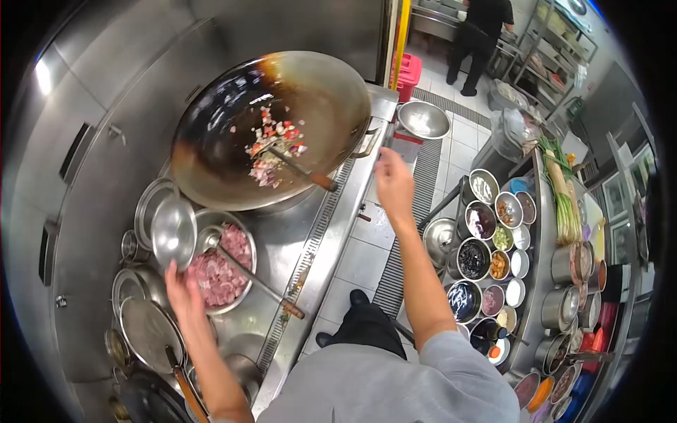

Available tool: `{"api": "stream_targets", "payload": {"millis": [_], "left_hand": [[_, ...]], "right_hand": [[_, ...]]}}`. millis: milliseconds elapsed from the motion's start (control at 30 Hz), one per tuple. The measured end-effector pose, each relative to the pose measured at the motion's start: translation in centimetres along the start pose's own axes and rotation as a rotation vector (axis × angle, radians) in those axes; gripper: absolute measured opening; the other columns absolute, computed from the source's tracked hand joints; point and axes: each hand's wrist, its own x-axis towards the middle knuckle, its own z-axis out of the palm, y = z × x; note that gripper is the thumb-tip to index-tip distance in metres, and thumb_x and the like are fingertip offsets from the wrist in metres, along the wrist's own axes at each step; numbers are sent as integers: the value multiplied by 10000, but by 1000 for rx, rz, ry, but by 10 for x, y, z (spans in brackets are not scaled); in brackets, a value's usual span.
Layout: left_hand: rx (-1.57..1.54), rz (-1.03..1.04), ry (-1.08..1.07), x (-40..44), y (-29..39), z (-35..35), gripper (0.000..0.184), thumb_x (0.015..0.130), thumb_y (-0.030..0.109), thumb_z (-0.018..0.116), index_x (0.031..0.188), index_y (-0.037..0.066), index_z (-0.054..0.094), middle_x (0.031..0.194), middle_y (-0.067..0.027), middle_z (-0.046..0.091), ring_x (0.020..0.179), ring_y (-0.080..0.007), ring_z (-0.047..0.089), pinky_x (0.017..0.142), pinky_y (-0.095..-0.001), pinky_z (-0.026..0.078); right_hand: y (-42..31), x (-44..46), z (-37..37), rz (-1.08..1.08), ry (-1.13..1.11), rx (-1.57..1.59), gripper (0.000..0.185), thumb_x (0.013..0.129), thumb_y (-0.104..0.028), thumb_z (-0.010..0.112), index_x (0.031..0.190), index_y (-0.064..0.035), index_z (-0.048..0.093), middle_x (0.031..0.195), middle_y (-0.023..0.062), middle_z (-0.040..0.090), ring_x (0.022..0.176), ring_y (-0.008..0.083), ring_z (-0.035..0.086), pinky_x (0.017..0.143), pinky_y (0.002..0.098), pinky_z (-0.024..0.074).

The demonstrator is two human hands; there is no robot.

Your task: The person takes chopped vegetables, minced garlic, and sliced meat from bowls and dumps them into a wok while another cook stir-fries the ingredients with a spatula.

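We note metal panels facing the wall (141, 35) along the cooking counter's (278, 240) back edge, a bright streak of light (44, 76) on them. Beside the counter's front edge we log pale floor tiles (360, 257) and a dark grating (429, 163). Beyond its far corner: yellow post (402, 35), pink bin (409, 74); farther off, we record metal shelving (546, 56).

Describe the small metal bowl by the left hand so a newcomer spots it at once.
Start at the big wok; below it in the view sits a larger bowl of pink meat. At that bowl's upper left is the small metal bowl. Unlike its neighbours, it has the left hand at its lower edge.
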Motion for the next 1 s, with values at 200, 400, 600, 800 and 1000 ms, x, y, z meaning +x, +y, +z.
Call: {"api": "stream_targets", "payload": {"millis": [200, 400, 600, 800, 1000], "left_hand": [[166, 3, 173, -56, -15, -58, 173, 962, 152, 632, 1088, 34, 614, 1010, -41, 646, 861, -139, 604, 744, -241, 536], [285, -42, 416, -87, -34, -8, 150, 958, 170, 632, 1040, 46, 611, 955, -25, 650, 798, -111, 615, 699, -208, 563], [412, -73, 361, -89, -37, 5, 191, 936, 197, 661, 1105, 145, 588, 1065, 33, 662, 990, -94, 616, 821, -263, 495], [507, -80, 507, -91, -51, 30, 366, 920, 264, 649, 1258, 192, 528, 1237, 52, 601, 1164, -134, 530, 968, -374, 383], [518, -69, 572, -136, -49, 20, 111, 950, 132, 562, 1057, 103, 552, 1007, -49, 654, 874, -167, 659, 683, -341, 597]], "right_hand": [[310, -16, 63, 119, -82, -425, 530, 883, -90, 609, 1387, -18, 465, 1268, 179, 587, 1067, 363, 616, 856, 465, 535], [416, 18, 134, 119, -491, -554, 588, 879, -38, 512, 1447, 8, 370, 1524, 154, 386, 1225, 416, 515, 956, 478, 517], [468, 91, 176, -90, -496, -687, 568, 880, -29, 474, 1442, 0, 400, 1543, 159, 376, 1274, 406, 496, 936, 482, 519], [577, 93, 211, -287, -575, -544, 537, 872, 34, 437, 1407, 7, 459, 1479, 232, 449, 1296, 433, 480, 1056, 458, 443], [541, 115, 176, 96, -458, -159, 438, 930, -114, 568, 1354, -4, 546, 1305, 234, 599, 1203, 369, 575, 1009, 409, 453]]}}
